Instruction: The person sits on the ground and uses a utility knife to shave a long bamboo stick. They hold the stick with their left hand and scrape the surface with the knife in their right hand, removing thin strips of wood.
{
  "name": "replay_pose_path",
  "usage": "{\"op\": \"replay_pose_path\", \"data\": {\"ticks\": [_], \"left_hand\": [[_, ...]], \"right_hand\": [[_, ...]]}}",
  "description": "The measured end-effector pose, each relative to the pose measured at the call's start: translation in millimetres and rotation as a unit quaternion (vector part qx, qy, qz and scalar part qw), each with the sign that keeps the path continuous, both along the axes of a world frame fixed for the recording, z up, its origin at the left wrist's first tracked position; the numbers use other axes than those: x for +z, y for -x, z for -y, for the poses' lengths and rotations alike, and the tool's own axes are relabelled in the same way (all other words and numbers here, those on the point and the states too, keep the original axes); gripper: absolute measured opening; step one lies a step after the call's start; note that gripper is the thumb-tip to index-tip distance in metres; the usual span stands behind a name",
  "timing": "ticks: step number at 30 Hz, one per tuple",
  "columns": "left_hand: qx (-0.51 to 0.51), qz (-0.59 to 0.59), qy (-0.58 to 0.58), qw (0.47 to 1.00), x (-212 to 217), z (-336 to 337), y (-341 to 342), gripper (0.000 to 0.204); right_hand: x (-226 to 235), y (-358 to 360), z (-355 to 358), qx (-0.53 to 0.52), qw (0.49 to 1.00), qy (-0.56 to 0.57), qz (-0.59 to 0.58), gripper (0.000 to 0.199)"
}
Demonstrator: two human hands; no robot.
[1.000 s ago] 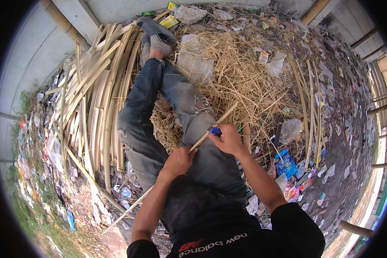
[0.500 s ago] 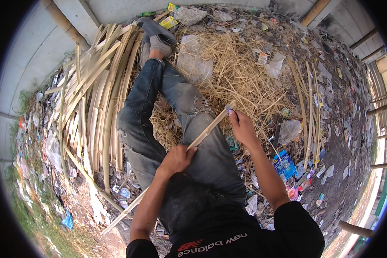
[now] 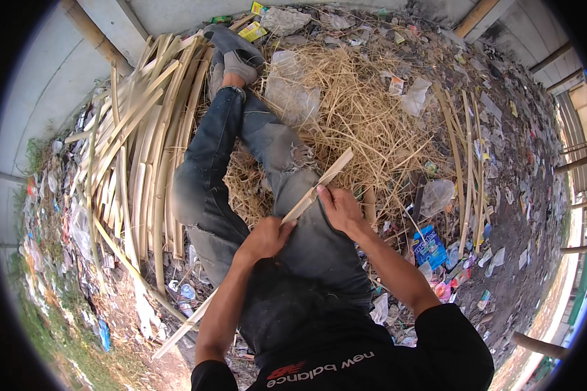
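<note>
Clutching a split bamboo strip [image 3: 336, 167] over torn jeans [image 3: 323, 257] is the left hand [image 3: 269, 238]; at its two o'clock, the right hand [image 3: 341, 208] touches the strip, grip unclear.

Soft daylight, curved by a fisheye lens.
The scene is lit mostly evenly, with brighter patches seen at the right rim and on pale ground [image 3: 171, 370] at lower left; the held strip [image 3: 338, 165] and dry shavings [image 3: 365, 130] are rendered crisply; detail is lost in the black shirt [image 3: 404, 369]; the stacked strips [image 3: 160, 156] and a trouser knee [image 3: 188, 195] are hazed by smudges; the walls [image 3: 42, 98] are bent; the greenery [image 3: 45, 339] is left soft.
</note>
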State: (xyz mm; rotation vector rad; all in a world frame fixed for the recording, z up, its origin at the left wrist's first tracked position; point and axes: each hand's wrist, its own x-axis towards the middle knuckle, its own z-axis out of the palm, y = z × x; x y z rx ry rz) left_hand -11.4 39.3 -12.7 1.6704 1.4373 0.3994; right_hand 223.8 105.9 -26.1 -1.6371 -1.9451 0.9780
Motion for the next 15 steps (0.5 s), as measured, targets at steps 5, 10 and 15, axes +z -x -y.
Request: {"op": "replay_pose_path", "data": {"ticks": [5,10,15], "left_hand": [[0.008,0.020,0.026,0.999,-10.9,3.2,3.2,0.054],[0.008,0.040,0.044,0.998,-5.0,1.9,2.6,0.055],[0.010,0.042,0.049,0.998,-0.2,1.7,1.8,0.056]], "right_hand": [[8.9,1.5,8.4,0.010,0.999,0.029,0.019,0.054],[15.3,-0.5,5.2,0.030,0.999,0.028,0.023,0.053],[19.1,1.1,5.8,0.046,0.999,-0.004,0.024,0.054]]}}
